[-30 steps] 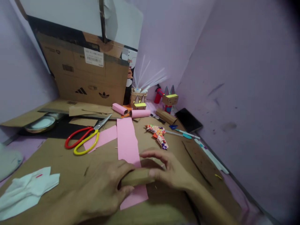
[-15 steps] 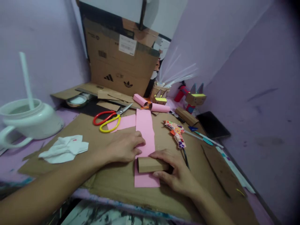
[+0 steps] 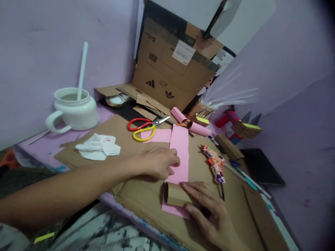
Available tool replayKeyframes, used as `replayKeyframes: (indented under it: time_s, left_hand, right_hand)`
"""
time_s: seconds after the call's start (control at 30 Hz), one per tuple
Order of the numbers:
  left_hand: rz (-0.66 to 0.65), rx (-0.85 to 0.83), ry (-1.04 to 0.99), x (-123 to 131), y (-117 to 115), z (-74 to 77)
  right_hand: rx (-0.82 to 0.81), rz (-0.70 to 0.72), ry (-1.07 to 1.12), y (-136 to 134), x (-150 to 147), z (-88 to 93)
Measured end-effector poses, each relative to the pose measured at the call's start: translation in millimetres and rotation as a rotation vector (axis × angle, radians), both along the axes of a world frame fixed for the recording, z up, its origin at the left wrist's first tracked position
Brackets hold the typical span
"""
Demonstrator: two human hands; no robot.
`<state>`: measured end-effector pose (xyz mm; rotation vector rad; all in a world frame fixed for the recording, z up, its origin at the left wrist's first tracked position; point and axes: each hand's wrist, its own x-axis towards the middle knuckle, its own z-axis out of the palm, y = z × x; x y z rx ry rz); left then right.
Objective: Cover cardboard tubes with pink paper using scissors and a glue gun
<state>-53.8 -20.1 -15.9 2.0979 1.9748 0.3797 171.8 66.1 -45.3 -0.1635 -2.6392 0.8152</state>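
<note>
Your right hand [image 3: 208, 205] has fingers and thumb clamped on the brown cardboard tube [image 3: 176, 195], which lies across the near end of the long pink strip [image 3: 181, 148]. Your left hand [image 3: 158, 162] rests curled on the strip; whether it pinches anything, I cannot tell. Beyond lie scissors [image 3: 154, 123]; rightward, a flower-patterned glue gun [image 3: 216, 164].
</note>
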Motion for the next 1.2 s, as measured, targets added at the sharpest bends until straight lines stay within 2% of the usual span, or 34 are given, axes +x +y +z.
replayKeyframes:
  time_s: [0.3,0.43,0.57,0.67,0.73,0.77,0.97,1.1,1.2]
  left_hand:
    - [-0.004,0.009,-0.031,-0.1,0.4,-2.8]
    - [-0.023,0.024,-0.044,-1.5,-1.5,4.6]
    - [-0.055,0.082,-0.074,12.6,-28.0,26.3]
    - [-0.223,0.189,-0.068,32.7,-57.3,33.5]
    - [-0.249,0.288,0.067,44.4,-70.1,26.5]
    - [-0.270,0.281,0.118,48.7,-73.2,20.0]
    - [-0.234,0.379,0.260,54.0,-67.2,-21.8]
    - [-0.214,0.426,0.271,51.3,-71.0,-34.1]
    - [-0.225,0.385,0.335,51.0,-75.0,-34.6]
  right_hand:
    - [0.011,0.020,0.007,-4.4,0.8,0.5]
    - [-0.009,0.043,-0.030,-5.6,0.5,2.7]
    - [-0.051,0.023,0.028,-6.1,-1.5,1.4]
    - [-0.051,0.019,0.074,-6.6,-2.6,1.8]
    - [-0.028,0.016,0.083,-7.3,-2.8,4.0]
    - [-0.015,0.009,0.067,-7.8,-2.7,5.4]
    - [0.057,-0.042,-0.031,-14.5,5.1,10.0]
    - [0.034,-0.046,-0.040,-17.2,14.6,9.6]
    - [0.131,-0.048,-0.018,-16.1,17.6,9.1]
